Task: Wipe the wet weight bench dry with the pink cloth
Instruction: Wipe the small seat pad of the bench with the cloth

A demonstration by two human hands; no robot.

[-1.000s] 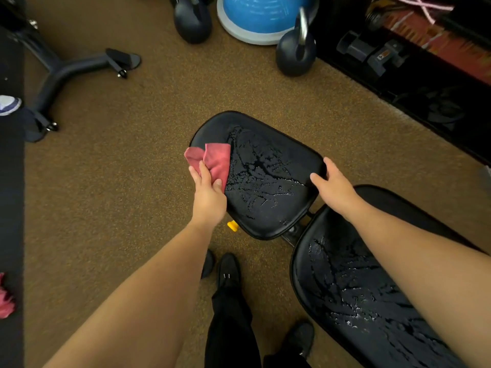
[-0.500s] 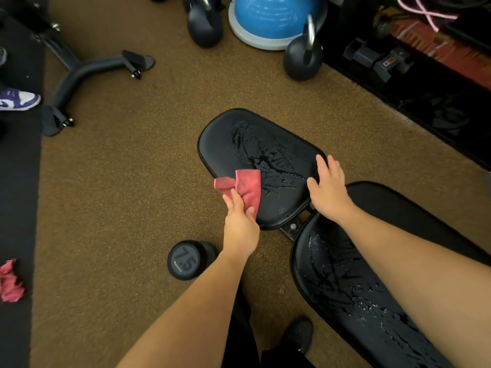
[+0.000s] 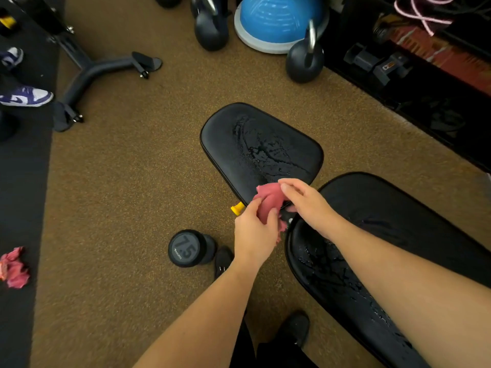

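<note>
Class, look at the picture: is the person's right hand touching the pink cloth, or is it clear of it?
Touching. The head view shows the right hand with its fingers laid on the top of the pink cloth, which the left hand grips from below.

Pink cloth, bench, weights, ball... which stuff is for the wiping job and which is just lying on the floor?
For the job:
pink cloth, held by left hand and right hand
seat pad, wet
back pad, wet

Just lying about:
dumbbell
kettlebell
blue balance ball
crumpled pink rag
</note>
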